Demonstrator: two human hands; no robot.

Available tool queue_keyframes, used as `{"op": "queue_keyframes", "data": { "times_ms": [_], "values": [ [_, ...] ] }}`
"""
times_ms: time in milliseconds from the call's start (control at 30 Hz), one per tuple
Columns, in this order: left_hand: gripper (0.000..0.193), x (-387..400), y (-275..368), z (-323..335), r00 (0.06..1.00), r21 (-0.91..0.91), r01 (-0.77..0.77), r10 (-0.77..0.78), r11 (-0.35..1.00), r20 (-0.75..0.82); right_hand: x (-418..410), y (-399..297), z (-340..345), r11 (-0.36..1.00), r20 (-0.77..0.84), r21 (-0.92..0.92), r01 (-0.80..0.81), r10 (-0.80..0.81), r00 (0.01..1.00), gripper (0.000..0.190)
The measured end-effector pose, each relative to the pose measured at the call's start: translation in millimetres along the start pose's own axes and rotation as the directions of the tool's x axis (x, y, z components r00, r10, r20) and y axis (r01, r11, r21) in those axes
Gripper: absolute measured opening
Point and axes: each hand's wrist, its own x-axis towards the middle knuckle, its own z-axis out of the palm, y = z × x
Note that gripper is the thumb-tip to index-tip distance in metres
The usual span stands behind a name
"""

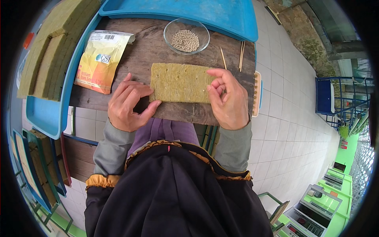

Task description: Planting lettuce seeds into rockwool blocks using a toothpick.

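A yellow-green rockwool slab (pixel 177 84) lies flat on a dark wooden table (pixel 139 35). Small holes mark its upper face, and a few pale seeds sit in those along its near side. My left hand (pixel 128 99) holds its near left corner, forefinger at the left edge and thumb against the near edge. Over the slab's right end is my right hand (pixel 229 99), thumb and forefinger tips apart and the other fingers curled. Whether anything lies within those curled fingers is hidden. Past the slab stands a glass bowl (pixel 186 38) of round pale seeds.
A seed packet (pixel 99 63) bearing print lies at left. Wooden skewers (pixel 242 56) and a toothpick-like stick (pixel 223 58) rest at right. Blue plastic trays (pixel 183 9) border the table's far side and left, where large rockwool slabs (pixel 53 56) are stacked. Tiled floor (pixel 275 97) extends rightward.
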Motion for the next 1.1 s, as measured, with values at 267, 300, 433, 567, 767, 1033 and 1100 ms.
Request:
{"op": "queue_keyframes", "data": {
  "times_ms": [267, 300, 433, 567, 767, 1033, 1100],
  "values": [
    [0.028, 0, 0, -1, 1.000, 0.001, 0.004, -0.004, 1.000, 0.002, 0, -1, 2, 1.000, -0.002, -0.025, 0.016, -0.017, 1.000, 0.034],
    [0.028, 0, 0, 0, 1.000, -0.002, 0.001, -0.001, 1.000, 0.001, 0, 0, 3, 0.999, -0.003, -0.030, 0.022, -0.022, 1.000, 0.034],
    [0.027, 1, 1, 0, 1.000, -0.015, 0.003, -0.003, 1.000, 0.002, 0, 1, 2, 0.999, -0.009, -0.030, 0.026, -0.027, 1.000, 0.035],
    [0.027, -1, 0, 0, 1.000, -0.012, 0.001, -0.001, 1.000, -0.002, 0, 0, 1, 1.000, 0.022, -0.012, 0.021, -0.021, 1.000, 0.035],
    [0.027, 0, 0, 1, 1.000, -0.019, -0.001, 0.001, 1.000, -0.004, 0, 0, 2, 0.999, 0.008, -0.039, 0.019, -0.019, 1.000, 0.035],
    [0.026, 2, 1, 0, 1.000, -0.015, 0.003, -0.003, 1.000, 0.000, 4, 4, -11, 0.996, 0.007, 0.078, 0.033, -0.034, 0.999, 0.027],
    [0.026, 1, 1, 1, 1.000, -0.014, 0.002, -0.002, 1.000, -0.005, 10, -5, -21, 0.997, -0.003, -0.005, 0.073, -0.073, 0.997, 0.026]
  ]
}}
